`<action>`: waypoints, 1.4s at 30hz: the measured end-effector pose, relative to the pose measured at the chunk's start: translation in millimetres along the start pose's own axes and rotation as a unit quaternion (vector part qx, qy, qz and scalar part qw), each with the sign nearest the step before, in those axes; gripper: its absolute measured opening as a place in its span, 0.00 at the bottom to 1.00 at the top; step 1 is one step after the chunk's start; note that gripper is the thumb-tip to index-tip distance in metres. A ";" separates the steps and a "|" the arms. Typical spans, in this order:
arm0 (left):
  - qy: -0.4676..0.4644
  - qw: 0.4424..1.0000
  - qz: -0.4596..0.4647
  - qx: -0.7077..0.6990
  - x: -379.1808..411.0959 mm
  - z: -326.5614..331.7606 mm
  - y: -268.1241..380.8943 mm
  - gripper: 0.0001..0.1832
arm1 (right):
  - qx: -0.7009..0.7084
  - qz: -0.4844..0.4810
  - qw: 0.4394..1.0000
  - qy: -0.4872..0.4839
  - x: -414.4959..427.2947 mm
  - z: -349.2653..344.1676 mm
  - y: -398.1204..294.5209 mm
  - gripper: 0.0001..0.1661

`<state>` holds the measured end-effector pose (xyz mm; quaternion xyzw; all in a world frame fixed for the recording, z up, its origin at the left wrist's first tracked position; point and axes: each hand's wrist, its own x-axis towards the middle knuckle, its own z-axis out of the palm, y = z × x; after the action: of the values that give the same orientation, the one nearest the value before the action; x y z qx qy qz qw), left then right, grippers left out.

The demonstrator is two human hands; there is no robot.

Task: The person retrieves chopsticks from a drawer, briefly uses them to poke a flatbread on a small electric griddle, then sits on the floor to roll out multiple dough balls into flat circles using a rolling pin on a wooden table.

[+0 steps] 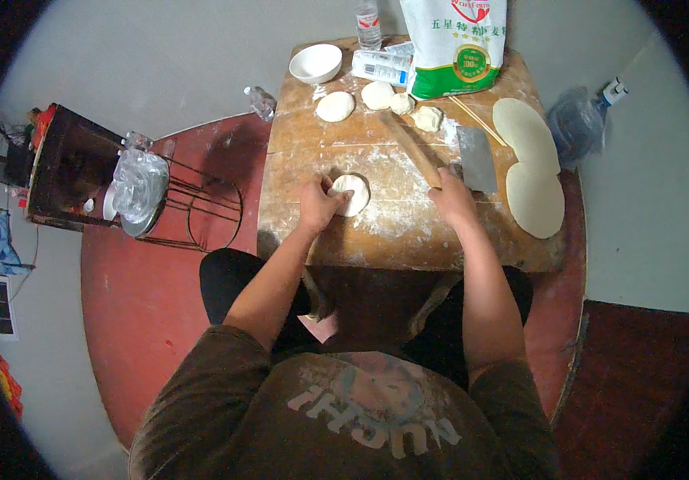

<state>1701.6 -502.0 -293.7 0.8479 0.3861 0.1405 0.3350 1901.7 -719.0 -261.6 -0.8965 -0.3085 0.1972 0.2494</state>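
Observation:
My left hand point(320, 203) pinches the left edge of a small round of dough point(355, 197) on the floured wooden table point(392, 255). In my right hand point(454, 201) is the near end of a wooden rolling pin point(407, 147), which slants away to the far left. Beyond it lie a flattened dough round point(335, 106), another round point(377, 95) and two smaller dough lumps point(402, 104), point(427, 119). Just right of the pin rests a flat metal dough scraper point(476, 159). Two large thin rolled dough sheets point(524, 129), point(535, 201) overlap along the right edge.
A white bowl point(315, 63), a plastic bottle point(368, 27), a white packet point(380, 66) and a flour bag point(458, 54) stand or lie at the back. Chopsticks point(478, 121) lie near the sheets. Left of the table is a metal-legged stool point(200, 210); a large water bottle point(575, 126) is at right.

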 end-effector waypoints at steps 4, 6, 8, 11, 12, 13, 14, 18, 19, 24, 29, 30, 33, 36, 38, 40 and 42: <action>0.169 0.967 0.123 -0.149 -14.9 9.4 8.6 0.17 | 0.022 -0.014 0.999 0.023 -4.2 2.7 1.0 0.30; 0.124 0.977 0.163 -0.055 -32.8 -4.7 31.7 0.18 | 0.012 -0.012 0.999 0.035 -6.8 0.5 3.4 0.30; 0.085 0.976 0.195 -0.045 -38.8 -10.4 26.0 0.20 | 0.017 0.011 1.000 0.021 -8.8 -6.0 -3.9 0.30; 0.066 0.988 0.138 0.002 -17.9 -8.7 20.8 0.28 | 0.015 0.017 1.000 0.012 -6.6 -6.5 -8.9 0.30; 0.069 0.987 0.141 0.027 -7.4 -5.4 19.2 0.30 | 0.012 0.015 1.000 0.010 -6.2 -5.9 -9.8 0.30; 0.019 0.978 0.161 0.134 3.9 6.6 13.0 0.34 | 0.013 0.019 1.000 0.008 -7.0 -5.4 -10.6 0.29; -0.003 0.968 0.180 0.175 5.9 14.6 17.1 0.35 | 0.016 0.022 1.000 0.006 -7.6 -5.0 -12.6 0.29; -0.045 0.936 0.235 0.260 8.0 42.9 28.9 0.40 | 0.021 0.024 0.999 0.005 -12.0 -2.9 -18.7 0.30; -0.047 0.933 0.231 0.271 5.7 44.0 31.7 0.41 | 0.013 -0.006 1.000 0.021 -13.4 -1.9 -18.8 0.31; -0.045 0.930 0.226 0.285 1.2 46.9 38.4 0.42 | 0.043 0.041 0.998 0.031 -24.2 -4.0 -28.3 0.34; -0.094 0.958 0.210 0.173 12.0 33.5 30.1 0.40 | 0.140 0.042 0.981 0.129 -22.9 9.3 -33.9 0.37; -0.078 0.972 0.201 0.087 17.0 27.5 23.8 0.39 | 0.137 0.043 0.977 0.157 -23.7 7.8 -33.7 0.37; -0.019 0.987 0.158 -0.004 20.7 6.2 2.1 0.35 | 0.112 0.064 0.973 0.193 -20.5 15.1 -25.7 0.41; 0.029 0.984 0.125 0.126 10.2 3.7 -15.1 0.33 | 0.065 0.086 0.978 0.180 -11.7 27.9 -4.3 0.44; 0.015 0.983 0.148 0.108 -0.1 -4.6 -1.0 0.33 | 0.049 0.103 0.981 0.156 -13.5 29.0 -10.9 0.43; 0.005 0.993 0.112 0.024 0.8 2.0 0.1 0.35 | 0.015 0.099 0.975 0.198 -7.1 43.9 -1.3 0.40; -0.023 0.997 0.055 -0.050 -2.7 -1.2 10.3 0.35 | -0.020 0.084 0.968 0.236 -4.8 48.0 1.8 0.39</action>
<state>1705.0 -508.4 -285.8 0.8532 0.3235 0.1579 0.3775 1874.6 -707.7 -300.0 -0.9451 -0.1680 -0.0063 0.2802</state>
